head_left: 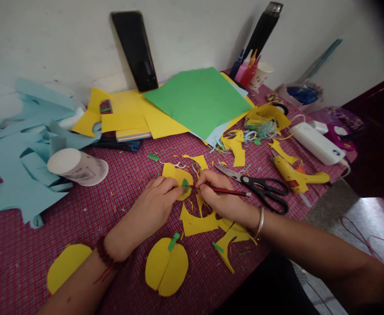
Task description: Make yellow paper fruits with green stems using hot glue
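Observation:
My right hand (216,194) grips a dark red pencil (228,190), its tip at a small green paper leaf shape (185,185). That green piece lies over a yellow paper piece (176,173) with a rounded edge. My left hand (159,194) presses the green piece down with its fingertips, fingers bent and close together. Below the hands rests a round yellow paper cutout (166,267) with a center line and a green strip at its top. Another yellow cutout (67,264) is partly hidden by my left forearm. Yellow scraps (198,223) lie around the hands.
Black-handled scissors (260,188) and a yellow glue gun (297,175) lie at the right, near a white power bank (318,142). A paper cup (77,166) lies tipped at left by blue paper scraps (24,162). Green paper (201,100) and a leaning phone (135,50) are behind.

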`<state>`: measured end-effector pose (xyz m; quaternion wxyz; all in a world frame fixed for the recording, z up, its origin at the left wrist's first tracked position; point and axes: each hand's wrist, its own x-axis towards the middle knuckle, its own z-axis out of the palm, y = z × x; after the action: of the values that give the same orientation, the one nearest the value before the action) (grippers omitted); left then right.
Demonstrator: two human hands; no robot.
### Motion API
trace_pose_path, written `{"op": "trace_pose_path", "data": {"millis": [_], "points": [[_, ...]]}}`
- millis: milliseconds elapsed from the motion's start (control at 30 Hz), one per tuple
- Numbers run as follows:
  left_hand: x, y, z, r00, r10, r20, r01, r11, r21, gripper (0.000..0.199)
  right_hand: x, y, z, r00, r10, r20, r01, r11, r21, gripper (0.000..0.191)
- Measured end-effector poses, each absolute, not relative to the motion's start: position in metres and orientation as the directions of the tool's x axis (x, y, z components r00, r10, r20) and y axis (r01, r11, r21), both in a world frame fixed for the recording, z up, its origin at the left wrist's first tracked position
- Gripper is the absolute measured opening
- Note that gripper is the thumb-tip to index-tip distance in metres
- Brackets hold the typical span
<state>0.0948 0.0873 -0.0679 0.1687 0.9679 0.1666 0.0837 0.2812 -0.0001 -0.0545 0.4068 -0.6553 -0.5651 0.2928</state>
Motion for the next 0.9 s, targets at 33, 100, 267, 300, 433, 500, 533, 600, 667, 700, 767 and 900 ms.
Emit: {"op": "trace_pose_path", "data": {"millis": [33,100,267,300,433,500,533,600,667,700,767,900], "points": [[0.0947,0.0871,-0.0681,0.929,0.356,0.102,0.301,-0.886,0.353,0.034,0.2813,-0.0001,-0.0543,0.189,0.979,0.075,0.502,-0.03,-0.865,0.013],[0.0948,0.0868,-0.0681,0.922,0.373,0.099,0.32,-0.882,0.347,0.036,0.2817,0.0,-0.0541,0.18,0.98,0.079,0.503,-0.023,-0.864,0.013],[0.0957,0.087,-0.0671,0.923,0.374,0.093,0.328,-0.888,0.322,0.037,0.2828,0.0004,-0.0528,0.171,0.983,0.072,0.506,-0.025,-0.862,0.013],[0.0959,0.087,-0.0669,0.923,0.372,0.094,0.327,-0.89,0.317,0.036,0.2828,0.0004,-0.0524,0.174,0.982,0.072,0.506,-0.026,-0.862,0.013],[0.0967,0.0869,-0.0664,0.927,0.36,0.105,0.316,-0.901,0.297,0.033,0.2829,-0.0005,-0.0516,0.155,0.983,0.094,0.497,0.005,-0.868,0.014],[0.097,0.0866,-0.0662,0.928,0.355,0.109,0.311,-0.903,0.295,0.032,0.2833,-0.001,-0.0523,0.144,0.985,0.098,0.5,0.013,-0.866,0.014],[0.0971,0.0865,-0.066,0.928,0.355,0.109,0.311,-0.903,0.297,0.031,0.2836,-0.0012,-0.053,0.142,0.985,0.101,0.505,0.016,-0.863,0.014],[0.0972,0.0864,-0.0657,0.928,0.358,0.106,0.313,-0.901,0.302,0.03,0.2843,-0.0013,-0.0549,0.137,0.985,0.109,0.516,0.023,-0.856,0.014],[0.0974,0.0865,-0.0656,0.928,0.359,0.103,0.314,-0.9,0.303,0.029,0.2848,-0.0011,-0.0565,0.131,0.984,0.122,0.518,0.037,-0.855,0.013],[0.0976,0.0866,-0.0655,0.928,0.358,0.101,0.314,-0.9,0.303,0.029,0.285,-0.0009,-0.0571,0.127,0.984,0.126,0.515,0.043,-0.856,0.013],[0.0979,0.0868,-0.0655,0.929,0.356,0.098,0.313,-0.9,0.304,0.029,0.2852,-0.0007,-0.0578,0.126,0.984,0.128,0.509,0.047,-0.86,0.013],[0.0981,0.0872,-0.0658,0.928,0.357,0.107,0.31,-0.898,0.311,0.029,0.2853,-0.0016,-0.0599,0.148,0.982,0.114,0.462,0.033,-0.886,0.014]]}}
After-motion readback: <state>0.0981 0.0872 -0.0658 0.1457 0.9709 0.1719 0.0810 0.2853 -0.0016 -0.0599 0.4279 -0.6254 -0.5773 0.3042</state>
